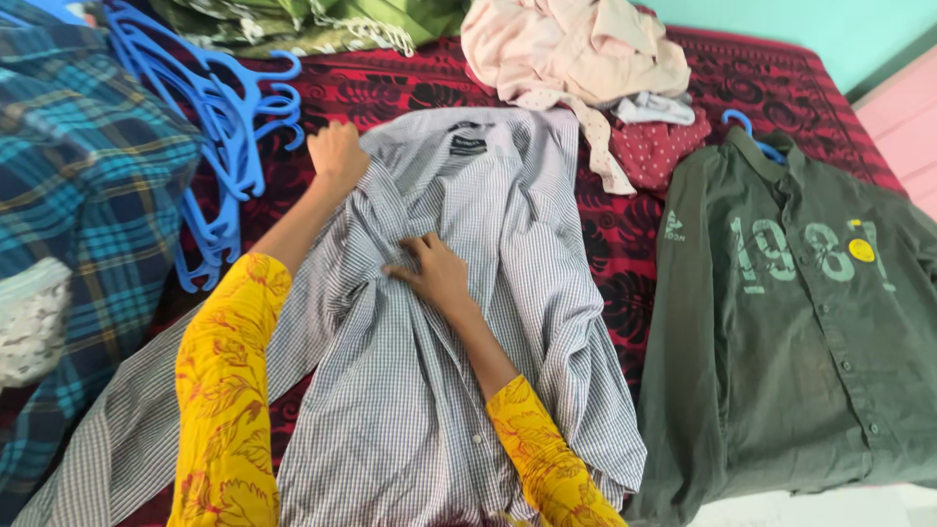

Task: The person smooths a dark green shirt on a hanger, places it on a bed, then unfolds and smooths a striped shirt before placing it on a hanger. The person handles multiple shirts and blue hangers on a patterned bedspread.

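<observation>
Hiding its fingers, left hand clutches checked shirt; right hand presses.

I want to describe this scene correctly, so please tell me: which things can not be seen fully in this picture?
- Grey checked shirt, head view: lower hem cut off by the bottom edge; the arms cover part of the front.
- Left hand: closed at the shoulder seam; what the fingers grip is hidden.
- Right hand: fingertips lost in a fold.
- Green shirt: right sleeve cut off by the edge; its blue hanger mostly hidden inside.
</observation>
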